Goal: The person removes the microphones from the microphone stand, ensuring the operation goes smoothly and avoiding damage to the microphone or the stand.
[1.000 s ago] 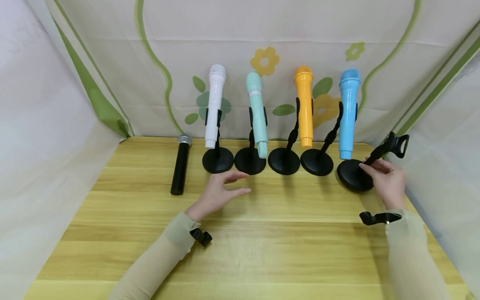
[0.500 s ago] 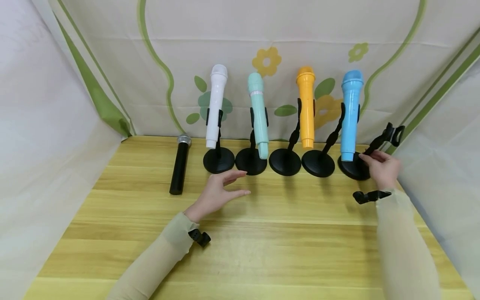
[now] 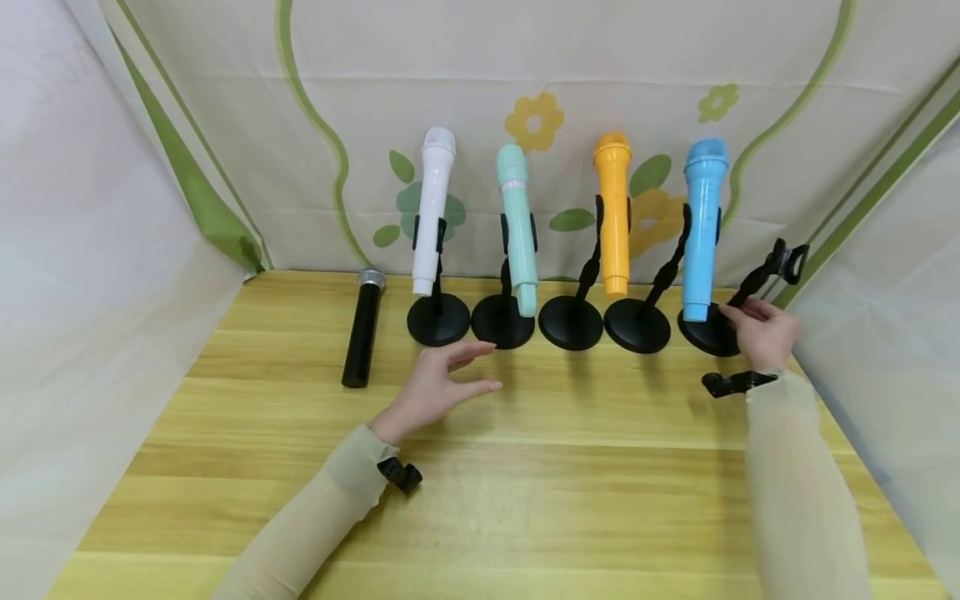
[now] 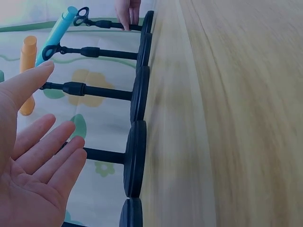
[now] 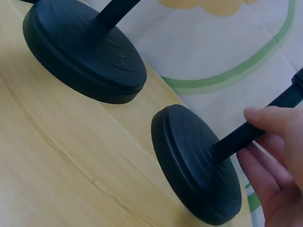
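At the row's right end my right hand [image 3: 767,335] pinches the post of a black microphone stand [image 5: 196,165] between thumb and fingers. This stand's clip [image 3: 789,261] holds no microphone, and its round base sits on the table. Farther left my left hand [image 3: 438,385] is held in front of the second stand's base [image 3: 502,323], thumb and fingers spread apart with nothing between them. The left wrist view shows the same hand [image 4: 42,165] with its fingers extended. A teal microphone [image 3: 517,229] leans in the clip above that base.
Other stands carry a white microphone [image 3: 431,212], an orange microphone [image 3: 613,212] and a blue microphone [image 3: 702,229]. A black microphone [image 3: 363,329] with a silver head lies on the wooden table [image 3: 540,500] at the left. A patterned cloth [image 3: 480,50] hangs close behind the row.
My right hand has moved the rightmost stand back and slightly left, bringing its base level with the row. The left hand has stayed in place.
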Action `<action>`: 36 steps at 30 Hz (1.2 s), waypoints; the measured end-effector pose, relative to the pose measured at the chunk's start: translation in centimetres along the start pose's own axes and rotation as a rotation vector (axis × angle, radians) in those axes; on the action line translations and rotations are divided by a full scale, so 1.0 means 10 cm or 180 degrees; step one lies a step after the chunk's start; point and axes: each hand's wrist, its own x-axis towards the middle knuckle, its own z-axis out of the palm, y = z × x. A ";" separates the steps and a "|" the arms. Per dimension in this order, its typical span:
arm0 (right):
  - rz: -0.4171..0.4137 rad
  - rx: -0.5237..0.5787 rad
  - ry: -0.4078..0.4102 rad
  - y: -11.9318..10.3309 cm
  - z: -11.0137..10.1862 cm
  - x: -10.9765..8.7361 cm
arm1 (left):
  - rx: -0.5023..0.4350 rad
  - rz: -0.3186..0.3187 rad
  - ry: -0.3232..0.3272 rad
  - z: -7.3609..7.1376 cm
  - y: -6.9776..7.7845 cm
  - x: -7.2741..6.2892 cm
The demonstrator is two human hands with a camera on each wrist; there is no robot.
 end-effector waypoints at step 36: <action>-0.1296 -0.0634 -0.0465 -0.58 0.69 -0.48 | 0.0146 0.0049 0.0017 0.01 0.04 0.01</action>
